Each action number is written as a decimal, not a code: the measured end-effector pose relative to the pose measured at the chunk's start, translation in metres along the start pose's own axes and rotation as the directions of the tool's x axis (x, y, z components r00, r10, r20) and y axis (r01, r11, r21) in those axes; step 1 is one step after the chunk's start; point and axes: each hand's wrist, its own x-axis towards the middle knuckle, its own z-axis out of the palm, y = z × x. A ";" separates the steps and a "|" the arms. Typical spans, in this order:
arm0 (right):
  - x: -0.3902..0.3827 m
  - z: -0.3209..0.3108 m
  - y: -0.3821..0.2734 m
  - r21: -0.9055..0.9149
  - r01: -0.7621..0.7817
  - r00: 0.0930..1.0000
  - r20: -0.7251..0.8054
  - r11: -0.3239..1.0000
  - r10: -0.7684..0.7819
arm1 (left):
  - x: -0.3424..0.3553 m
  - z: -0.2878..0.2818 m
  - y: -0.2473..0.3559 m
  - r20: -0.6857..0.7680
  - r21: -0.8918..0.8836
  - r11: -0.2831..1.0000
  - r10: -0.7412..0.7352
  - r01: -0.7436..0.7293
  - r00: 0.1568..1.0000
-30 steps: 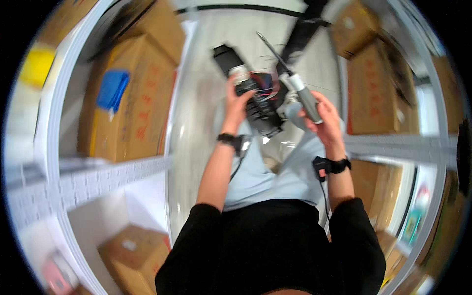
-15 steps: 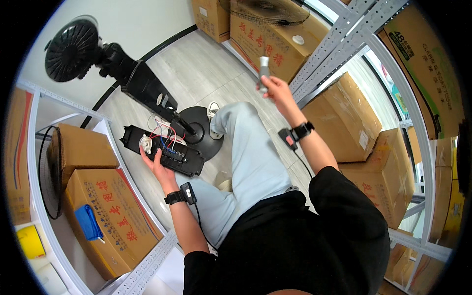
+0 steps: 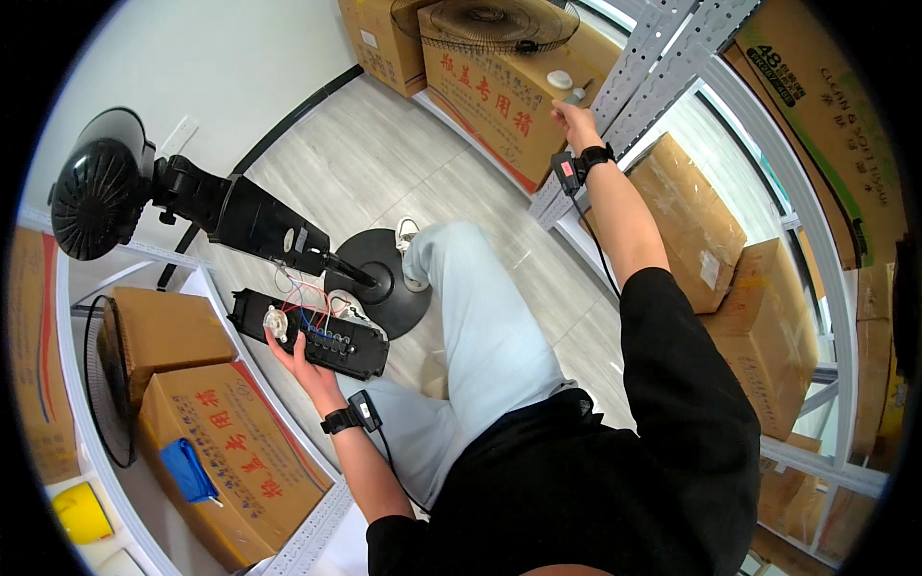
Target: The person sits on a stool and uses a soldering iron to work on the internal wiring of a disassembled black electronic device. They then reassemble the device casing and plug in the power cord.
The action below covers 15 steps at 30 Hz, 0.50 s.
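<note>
My left hand (image 3: 312, 372) grips the near edge of a black fan control housing (image 3: 360, 357), its fingers by a white round part (image 3: 277, 324). The housing is open-backed, with red, blue and white wires (image 3: 309, 291) running from it toward the fan's column. My right hand (image 3: 574, 123) reaches far out over the cardboard box at the back, closed on a short grey tool (image 3: 575, 96), mostly hidden by the fingers. Just beside it on the box sits a white round cap (image 3: 559, 79). The black pedestal fan (image 3: 259, 213) leans to the left from its round base (image 3: 399, 312).
A wire fan guard (image 3: 495, 24) lies on the back box (image 3: 485, 101). Another guard (image 3: 108, 384) stands in the left shelf beside boxes and a blue pouch (image 3: 189, 470). Metal shelving (image 3: 663, 72) and cartons (image 3: 687, 216) line the right. My legs flank the fan base.
My right hand has moved forward and right with the grey tool, from above the floor to the back box. My left hand still holds the housing, which has shifted slightly in view.
</note>
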 end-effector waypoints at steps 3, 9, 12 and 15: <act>0.046 -0.028 -0.014 -0.015 0.096 0.987 -0.125 0.995 -0.097 | -0.001 0.015 -0.018 0.019 -0.022 0.999 -0.037 0.037 0.999; 0.010 -0.004 0.002 -0.591 0.057 0.922 -0.279 0.805 -0.270 | -0.001 0.000 -0.001 0.018 0.016 1.000 0.004 -0.004 1.000; 0.006 -0.004 0.001 -0.678 0.028 0.918 -0.274 0.735 -0.288 | -0.004 0.002 0.002 0.017 0.007 1.000 0.006 -0.006 1.000; 0.027 -0.022 -0.002 -0.591 0.029 0.921 -0.297 0.807 -0.251 | -0.005 0.011 -0.006 0.034 -0.039 0.999 -0.023 0.025 0.999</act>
